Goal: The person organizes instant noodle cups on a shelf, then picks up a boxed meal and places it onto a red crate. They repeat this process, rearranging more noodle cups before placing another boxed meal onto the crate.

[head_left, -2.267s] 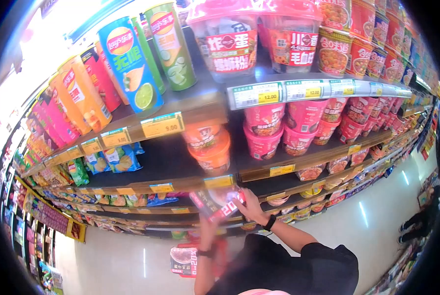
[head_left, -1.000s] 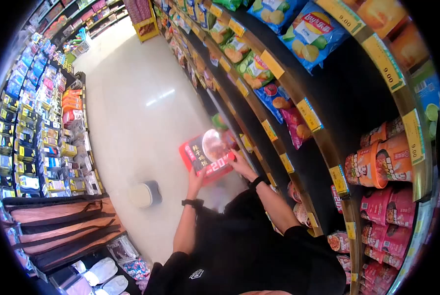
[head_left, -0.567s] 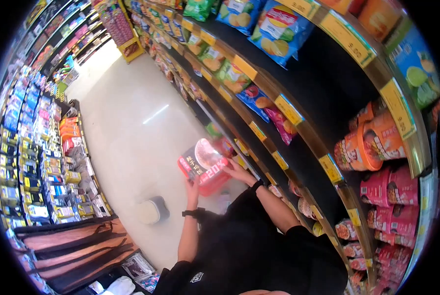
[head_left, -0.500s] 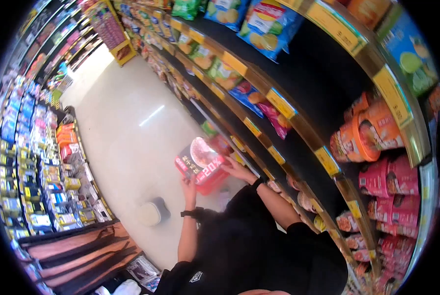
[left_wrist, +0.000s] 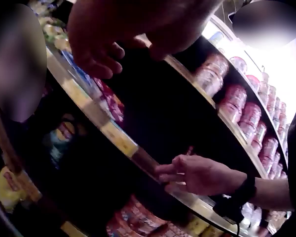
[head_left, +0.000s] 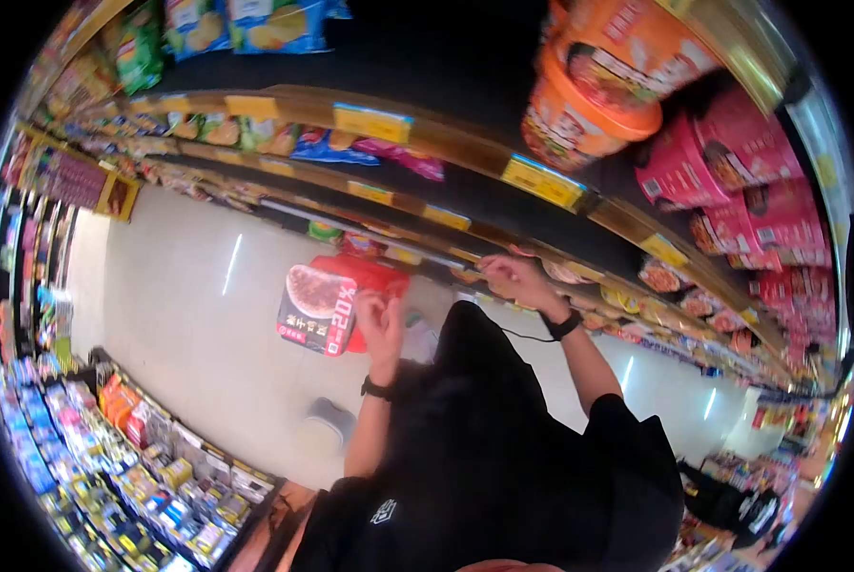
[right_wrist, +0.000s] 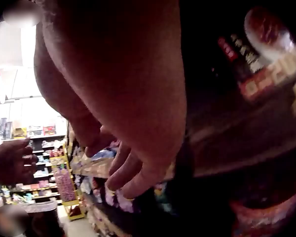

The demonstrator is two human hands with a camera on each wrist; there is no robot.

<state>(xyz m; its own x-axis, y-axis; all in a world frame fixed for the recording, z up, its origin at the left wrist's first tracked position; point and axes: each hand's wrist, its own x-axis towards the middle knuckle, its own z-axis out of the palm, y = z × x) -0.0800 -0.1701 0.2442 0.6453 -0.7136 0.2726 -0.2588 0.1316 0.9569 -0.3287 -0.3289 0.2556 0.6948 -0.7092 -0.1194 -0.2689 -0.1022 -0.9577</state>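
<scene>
In the head view a red and black food box printed 20% lies below and left of the left hand, over a red thing. Whether hand and box touch, and what bears the box, I cannot tell. The left hand hangs at the top of the left wrist view, fingers loosely bent and holding nothing. The right hand, fingers extended and empty, is by the lower shelf edge. Close up, the right hand has its fingers pointing down. A similar box shows at upper right.
Orange noodle tubs and pink tubs stand on the upper shelves at right. Blue chip bags are at top left. A grey stool stands on the aisle floor. Packaged goods fill a display at lower left.
Both hands held the box earlier; now they are apart and the right hand is off it. The box appears further left, and the head view has turned toward the shelves.
</scene>
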